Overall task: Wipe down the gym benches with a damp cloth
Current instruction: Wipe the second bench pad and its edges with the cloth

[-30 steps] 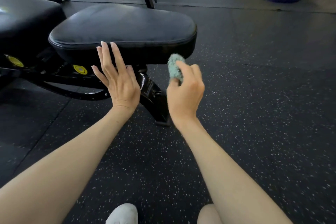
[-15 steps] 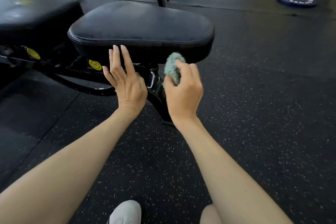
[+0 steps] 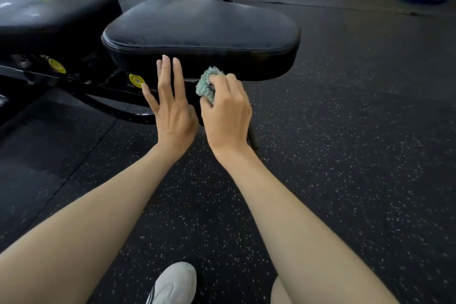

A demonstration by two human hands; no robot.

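Head view: my left hand (image 3: pixel 172 111) is spread flat, fingers straight, at the front edge of the black padded vinyl bench (image 3: pixel 197 24). Just below that edge, my right hand (image 3: pixel 227 111) pinches the crumpled teal fluffy cloth (image 3: pixel 208 81).

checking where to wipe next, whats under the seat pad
A black metal frame with a yellow cap. The left hand and the right hand holding the cloth hide its middle.
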